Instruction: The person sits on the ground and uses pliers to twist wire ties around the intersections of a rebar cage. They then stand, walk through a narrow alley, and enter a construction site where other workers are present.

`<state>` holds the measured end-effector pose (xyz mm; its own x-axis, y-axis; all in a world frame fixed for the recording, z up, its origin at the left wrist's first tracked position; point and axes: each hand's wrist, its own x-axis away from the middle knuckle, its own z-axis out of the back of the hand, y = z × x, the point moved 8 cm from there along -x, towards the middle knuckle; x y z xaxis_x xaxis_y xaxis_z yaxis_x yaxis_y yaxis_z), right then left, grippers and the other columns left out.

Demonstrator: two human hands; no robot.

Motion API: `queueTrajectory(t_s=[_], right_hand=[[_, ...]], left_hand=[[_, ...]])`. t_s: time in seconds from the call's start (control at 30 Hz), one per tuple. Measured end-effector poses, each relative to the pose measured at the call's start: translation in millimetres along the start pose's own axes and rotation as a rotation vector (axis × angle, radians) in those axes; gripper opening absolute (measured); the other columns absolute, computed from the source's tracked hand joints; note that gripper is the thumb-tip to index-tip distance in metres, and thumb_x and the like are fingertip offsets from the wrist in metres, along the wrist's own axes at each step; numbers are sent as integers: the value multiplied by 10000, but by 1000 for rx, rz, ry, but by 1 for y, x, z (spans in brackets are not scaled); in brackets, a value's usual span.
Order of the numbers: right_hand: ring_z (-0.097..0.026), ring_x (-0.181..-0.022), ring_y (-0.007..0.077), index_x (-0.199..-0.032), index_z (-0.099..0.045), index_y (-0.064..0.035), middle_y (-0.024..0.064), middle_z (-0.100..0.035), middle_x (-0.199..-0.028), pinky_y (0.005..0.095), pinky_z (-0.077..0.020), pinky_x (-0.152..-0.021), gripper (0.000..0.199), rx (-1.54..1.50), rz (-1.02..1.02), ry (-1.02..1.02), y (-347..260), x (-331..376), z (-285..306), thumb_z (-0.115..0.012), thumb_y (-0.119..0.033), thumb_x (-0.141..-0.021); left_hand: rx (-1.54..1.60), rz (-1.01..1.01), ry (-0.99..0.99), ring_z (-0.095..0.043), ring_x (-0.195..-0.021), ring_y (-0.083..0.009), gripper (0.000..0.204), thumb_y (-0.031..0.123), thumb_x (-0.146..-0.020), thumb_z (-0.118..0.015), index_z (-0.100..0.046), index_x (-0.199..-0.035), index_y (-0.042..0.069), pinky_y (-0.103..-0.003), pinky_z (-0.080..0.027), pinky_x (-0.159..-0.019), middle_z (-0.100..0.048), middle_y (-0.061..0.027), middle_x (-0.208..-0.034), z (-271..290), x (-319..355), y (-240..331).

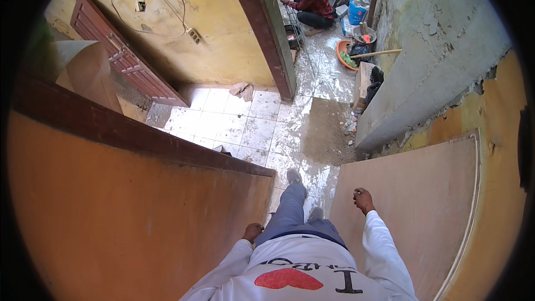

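My left hand (253,232) hangs low beside my thigh, between my leg and the orange-brown wooden panel (150,206). It looks loosely curled, but its fingers hardly show. On the other side, my right hand (363,199) is held out in front of the pale wooden door (412,200), apparently not touching it. Its fingers are curled in, and whatever they may hold is hidden. One grey shoe (293,176) is forward on the dirty white tiles (259,118), in a mid-stride stance.
Ahead, a brown door post (264,33) stands left of the passage. A person in a red checked shirt (313,1) squats at its far end, holding thin rods. An orange basin (342,56), wooden handle (379,53) and bags line the right wall. A reddish door (125,53) leans left.
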<state>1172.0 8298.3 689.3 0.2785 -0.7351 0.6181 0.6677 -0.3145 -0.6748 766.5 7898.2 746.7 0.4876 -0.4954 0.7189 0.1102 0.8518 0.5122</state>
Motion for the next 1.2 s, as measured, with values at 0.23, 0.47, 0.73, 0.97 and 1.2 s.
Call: queueTrajectory(t_s=[0.23, 0.47, 0.73, 0.97, 1.2], right_hand=[[-586, -596, 177, -1203, -600, -36, 93, -635, -824, 311, -483, -510, 321, -169, -242, -49, -63, -49, 2, -536, -208, -939], [-614, -619, 189, -1155, -623, -33, 105, -661, -841, 311, -484, -510, 291, -140, -380, -61, -63, -66, 15, -539, -218, -947], [-587, -588, 172, -1088, -647, -36, 92, -643, -774, 300, -468, -500, 258, -108, -361, -96, -135, -151, 56, -535, -213, -937], [-625, -627, 203, -1132, -667, -25, 106, -659, -813, 352, -521, -594, 318, 449, 262, 39, -219, -335, 128, -579, -218, -894], [-645, -1017, 381, -1104, -681, -32, 216, -685, -1068, 414, -490, -906, 345, 101, 46, 20, -335, -443, 190, -584, -258, -862]], left_hand=[[-319, 4, -127, -698, -801, -244, 226, 190, -806, -640, -749, -928, 34, -359, -527, -730, -719, -176, -887, 10, -142, 82], [75, 260, -181, -646, -621, -211, 328, 269, -960, -519, -708, -921, 3, -346, -518, -609, -696, -141, -835, 59, -231, 212], [36, -75, -115, -568, -532, -174, 274, 238, -956, -515, -654, -947, 2, -321, -438, -459, -626, -79, -697, 79, -324, 334], [310, 120, -12, -538, -513, -156, 268, 231, -954, -538, -647, -909, -9, -307, -415, -444, -617, -77, -672, 78, -347, 413], [-154, -303, 9, -585, -579, -182, 235, 224, -933, -573, -634, -888, 2, -315, -465, -486, -629, -81, -729, 67, -360, 425]])
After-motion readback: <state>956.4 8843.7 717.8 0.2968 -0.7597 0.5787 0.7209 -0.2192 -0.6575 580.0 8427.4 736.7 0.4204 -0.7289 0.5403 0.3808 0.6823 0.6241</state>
